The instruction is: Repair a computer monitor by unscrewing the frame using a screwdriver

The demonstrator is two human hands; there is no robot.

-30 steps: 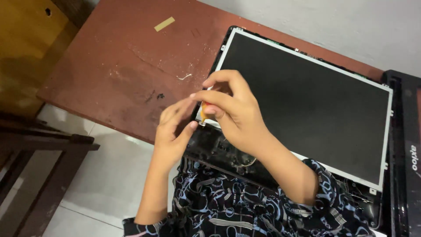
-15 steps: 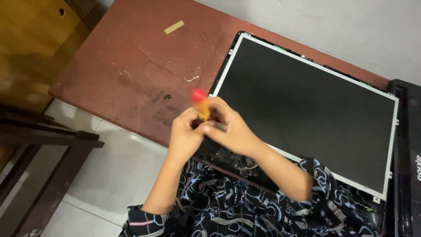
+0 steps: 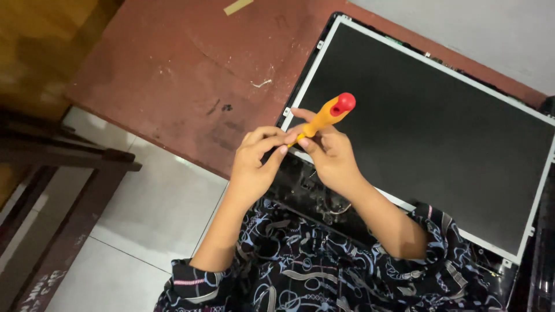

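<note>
While both hands are up in front of the body, there's really just one tool in play: a single screwdriver [image 3: 326,118] with an orange handle and a red cap on the end, angled up and to the right over the lower left corner of the screen. The right hand [image 3: 329,156] has its grip closed around the lower part of the handle, thumb and fingertips pinching it. The left hand [image 3: 257,162] is curled in tight right beside it, fingertips touching the bottom end of the tool where the shaft would be, so its grip is closed on the tool too, though I can't make out the tip itself since the fingers cover it. Under the hands sits one flat display panel [image 3: 428,127], dark glass with a thin silver frame, lying on one reddish-brown tabletop [image 3: 185,75] that's pretty scratched up. One small strip of tan tape [image 3: 237,6] is stuck near the far edge of the tabletop, well apart from the hands. Two dark patterned sleeves [image 3: 300,277] show at the bottom, and pale floor tiles [image 3: 139,225] show on the left beside some dark wooden furniture [image 3: 63,156].
</note>
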